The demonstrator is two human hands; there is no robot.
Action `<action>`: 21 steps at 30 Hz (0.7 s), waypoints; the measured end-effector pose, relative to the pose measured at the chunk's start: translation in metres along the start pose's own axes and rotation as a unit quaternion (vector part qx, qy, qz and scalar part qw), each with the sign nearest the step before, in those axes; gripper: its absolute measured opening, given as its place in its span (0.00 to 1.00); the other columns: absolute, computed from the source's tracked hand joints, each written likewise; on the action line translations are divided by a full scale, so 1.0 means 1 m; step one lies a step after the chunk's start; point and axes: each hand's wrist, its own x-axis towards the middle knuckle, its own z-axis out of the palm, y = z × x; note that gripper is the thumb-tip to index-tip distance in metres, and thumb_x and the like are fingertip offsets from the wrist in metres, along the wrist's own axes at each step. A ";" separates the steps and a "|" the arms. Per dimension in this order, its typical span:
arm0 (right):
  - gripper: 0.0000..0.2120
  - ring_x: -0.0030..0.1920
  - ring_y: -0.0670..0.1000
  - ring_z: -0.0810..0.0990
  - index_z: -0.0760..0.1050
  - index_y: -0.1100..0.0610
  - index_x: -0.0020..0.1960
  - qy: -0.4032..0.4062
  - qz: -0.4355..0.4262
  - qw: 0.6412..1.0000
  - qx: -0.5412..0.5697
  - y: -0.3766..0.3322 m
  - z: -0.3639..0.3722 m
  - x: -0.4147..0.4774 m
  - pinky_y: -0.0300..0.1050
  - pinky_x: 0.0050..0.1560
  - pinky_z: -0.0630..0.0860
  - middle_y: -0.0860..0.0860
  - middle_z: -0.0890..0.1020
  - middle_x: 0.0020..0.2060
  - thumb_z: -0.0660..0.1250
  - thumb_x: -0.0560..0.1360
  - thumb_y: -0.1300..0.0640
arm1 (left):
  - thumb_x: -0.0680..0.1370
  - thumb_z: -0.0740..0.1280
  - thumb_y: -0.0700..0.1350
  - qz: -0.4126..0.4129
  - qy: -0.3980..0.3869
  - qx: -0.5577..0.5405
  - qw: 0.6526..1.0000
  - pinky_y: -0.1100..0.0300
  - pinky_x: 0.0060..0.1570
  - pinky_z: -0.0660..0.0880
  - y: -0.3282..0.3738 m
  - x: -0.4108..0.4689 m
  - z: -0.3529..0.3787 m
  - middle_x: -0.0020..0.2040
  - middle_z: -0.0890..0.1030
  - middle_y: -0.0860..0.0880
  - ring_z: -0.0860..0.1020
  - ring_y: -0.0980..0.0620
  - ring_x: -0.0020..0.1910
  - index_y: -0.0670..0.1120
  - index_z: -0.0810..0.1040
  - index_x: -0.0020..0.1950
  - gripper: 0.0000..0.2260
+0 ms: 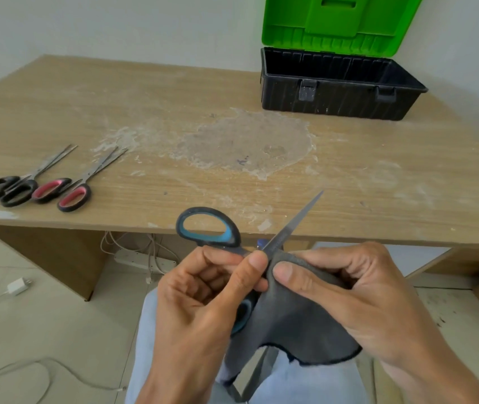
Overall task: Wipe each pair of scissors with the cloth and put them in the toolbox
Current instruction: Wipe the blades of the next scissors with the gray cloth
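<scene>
Grey cloth, pinched by the right hand, presses on the blade base of blue-handled scissors gripped in the left hand over the lap. This looks like the wiping step; next, slide the cloth tipward.

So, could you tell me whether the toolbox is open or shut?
Open: the toolbox has its green lid standing upright.

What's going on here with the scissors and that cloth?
A person seated at the table is wiping one pair. The left hand grips the blue-handled scissors near the pivot, while the right hand pinches the grey cloth around the blade's base. The black-handled scissors and pink-handled scissors lie on the table's left. The toolbox stands open at the far right.
</scene>
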 end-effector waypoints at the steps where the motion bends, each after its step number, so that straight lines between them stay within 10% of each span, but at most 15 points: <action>1: 0.07 0.42 0.47 0.89 0.90 0.45 0.46 -0.006 0.005 1.000 -0.002 0.000 0.000 0.000 0.41 0.46 0.82 0.45 0.90 0.40 0.74 0.73 0.47 | 0.62 0.76 0.45 -0.007 0.001 -0.002 1.000 0.64 0.35 0.79 0.000 0.000 -0.001 0.31 0.83 0.41 0.82 0.51 0.31 0.44 0.82 0.34 0.06; 7: 0.06 0.40 0.51 0.88 0.91 0.48 0.45 -0.022 0.038 0.999 -0.008 0.004 -0.008 0.000 0.48 0.44 0.81 0.48 0.90 0.37 0.76 0.75 0.48 | 0.63 0.76 0.43 -0.108 -0.029 -0.048 0.993 0.61 0.32 0.78 -0.003 0.001 -0.008 0.34 0.82 0.37 0.80 0.46 0.31 0.42 0.82 0.35 0.06; 11: 0.07 0.30 0.42 0.77 0.90 0.48 0.41 -0.005 0.057 0.998 -0.006 0.008 -0.012 -0.001 0.35 0.37 0.71 0.45 0.82 0.27 0.77 0.74 0.47 | 0.63 0.76 0.44 -0.126 -0.027 -0.052 0.990 0.63 0.30 0.76 -0.001 0.004 -0.010 0.33 0.80 0.39 0.78 0.47 0.30 0.42 0.81 0.34 0.07; 16: 0.06 0.44 0.56 0.89 0.91 0.52 0.47 -0.008 0.060 0.998 0.020 0.005 -0.006 0.000 0.59 0.53 0.84 0.52 0.90 0.40 0.77 0.77 0.50 | 0.63 0.76 0.44 -0.100 -0.024 -0.049 0.993 0.63 0.31 0.76 -0.002 0.003 -0.002 0.33 0.81 0.39 0.78 0.48 0.30 0.42 0.81 0.33 0.07; 21: 0.06 0.44 0.50 0.90 0.91 0.54 0.47 -0.003 0.054 0.998 0.041 0.005 0.003 0.004 0.40 0.49 0.83 0.49 0.90 0.40 0.75 0.76 0.57 | 0.62 0.75 0.46 -0.092 -0.007 -0.028 0.995 0.62 0.31 0.78 -0.001 0.002 -0.001 0.32 0.81 0.40 0.78 0.49 0.30 0.42 0.81 0.33 0.08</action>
